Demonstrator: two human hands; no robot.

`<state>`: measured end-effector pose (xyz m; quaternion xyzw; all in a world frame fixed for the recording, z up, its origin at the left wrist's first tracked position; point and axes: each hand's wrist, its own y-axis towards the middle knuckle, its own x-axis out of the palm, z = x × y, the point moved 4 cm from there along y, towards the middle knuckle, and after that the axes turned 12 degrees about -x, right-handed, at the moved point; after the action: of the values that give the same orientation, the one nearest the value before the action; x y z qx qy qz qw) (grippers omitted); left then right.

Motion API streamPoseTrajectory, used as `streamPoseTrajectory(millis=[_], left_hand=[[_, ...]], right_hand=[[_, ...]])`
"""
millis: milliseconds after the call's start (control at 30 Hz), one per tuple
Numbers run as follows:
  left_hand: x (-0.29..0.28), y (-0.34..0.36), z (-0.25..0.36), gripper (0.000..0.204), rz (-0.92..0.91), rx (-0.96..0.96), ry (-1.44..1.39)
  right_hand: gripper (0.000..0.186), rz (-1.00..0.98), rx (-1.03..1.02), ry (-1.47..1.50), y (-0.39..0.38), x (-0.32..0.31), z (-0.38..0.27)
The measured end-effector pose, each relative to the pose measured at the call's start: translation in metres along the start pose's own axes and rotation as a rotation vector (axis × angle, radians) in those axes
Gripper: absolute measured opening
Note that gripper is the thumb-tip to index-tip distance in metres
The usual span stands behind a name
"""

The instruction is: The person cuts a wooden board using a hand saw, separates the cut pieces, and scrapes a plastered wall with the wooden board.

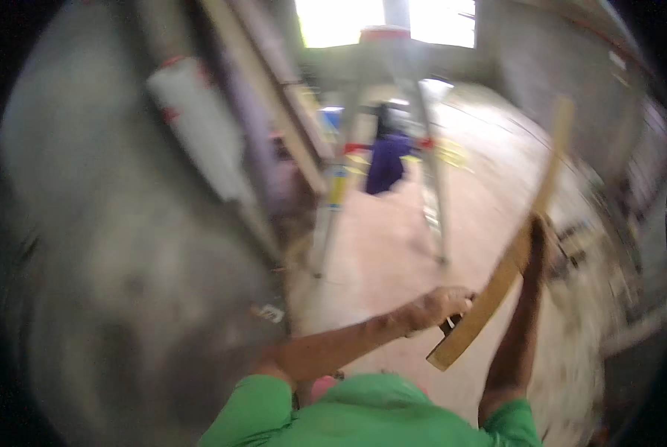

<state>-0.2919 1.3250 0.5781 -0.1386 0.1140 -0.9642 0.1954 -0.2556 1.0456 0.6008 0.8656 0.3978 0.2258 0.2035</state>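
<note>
A long, pale wooden board (490, 296) slants across the right of the head view, its near end low in front of me and its far end raised. My right hand (539, 237) is closed round it about midway along. Close to the near end, my left hand (442, 305) has its fingers curled beside the board's left edge. Something small and dark (450, 323) shows under those fingers against the board; blur keeps me from telling what it is.
Ahead stands a stepladder-like frame (336, 190) with splayed legs and red bands. Dark purple cloth (387, 164) hangs between its legs. Timber lengths (263, 82) and a whitish long bundle (199, 123) lean at the left wall. Rubble and wood scraps (578, 242) lie at right.
</note>
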Motion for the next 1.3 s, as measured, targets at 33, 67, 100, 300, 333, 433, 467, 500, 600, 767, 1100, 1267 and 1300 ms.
streamPoseTrajectory(millis=[33, 67, 100, 300, 333, 433, 467, 500, 600, 767, 1100, 1267, 1300], left_hand=[[-0.032, -0.017, -0.012, 0.039, 0.163, 0.035, -0.019], [-0.067, -0.042, -0.026, 0.045, 0.354, 0.024, -0.005], [-0.103, -0.072, -0.041, 0.052, 0.528, -0.024, 0.012], [-0.191, -0.314, -0.093, 0.055, 1.375, 0.005, 0.238], [-0.189, -0.349, -0.092, 0.052, 1.541, 0.011, 0.335], [-0.162, -0.443, -0.079, 0.046, 2.024, 0.101, 0.766], [-0.147, -0.475, -0.071, 0.047, 2.167, 0.141, 0.950], [-0.130, -0.507, -0.065, 0.049, 2.322, 0.176, 1.118], [-0.077, -0.597, -0.054, 0.053, 2.655, -0.003, 1.342], [-0.026, -0.684, -0.048, 0.064, 2.865, -0.609, 1.725], [-0.043, -0.702, -0.070, 0.080, 2.760, -1.391, 1.824], [-0.046, -0.695, -0.065, 0.063, 2.819, -1.430, 1.862], [-0.047, -0.697, -0.065, 0.063, 2.826, -1.438, 1.795]], right_hand=[[0.024, -0.039, 0.018, 0.059, 0.002, 0.033, 0.011], [0.029, -0.137, 0.027, 0.239, -0.002, 0.072, 0.019], [0.035, -0.219, 0.047, 0.402, -0.012, 0.116, 0.026], [0.033, -0.438, -0.312, 0.055, -0.129, 0.379, 0.000], [0.028, -0.531, -0.325, 0.137, -0.161, 0.424, -0.011], [0.022, -0.735, -0.249, 0.329, -0.257, 0.542, -0.038], [0.023, -0.767, -0.259, 0.317, -0.285, 0.574, -0.046], [0.024, -0.803, -0.305, 0.354, -0.312, 0.602, -0.055], [0.029, -0.854, -0.306, 0.415, -0.379, 0.680, -0.078], [0.030, -1.083, -0.157, 0.531, -0.445, 0.789, -0.101], [0.033, -1.006, -0.252, 0.442, -0.396, 0.871, -0.152], [0.040, -0.362, -0.842, 0.359, -0.213, 1.032, -0.245], [0.041, -0.357, -0.997, 0.357, -0.195, 1.052, -0.253]])
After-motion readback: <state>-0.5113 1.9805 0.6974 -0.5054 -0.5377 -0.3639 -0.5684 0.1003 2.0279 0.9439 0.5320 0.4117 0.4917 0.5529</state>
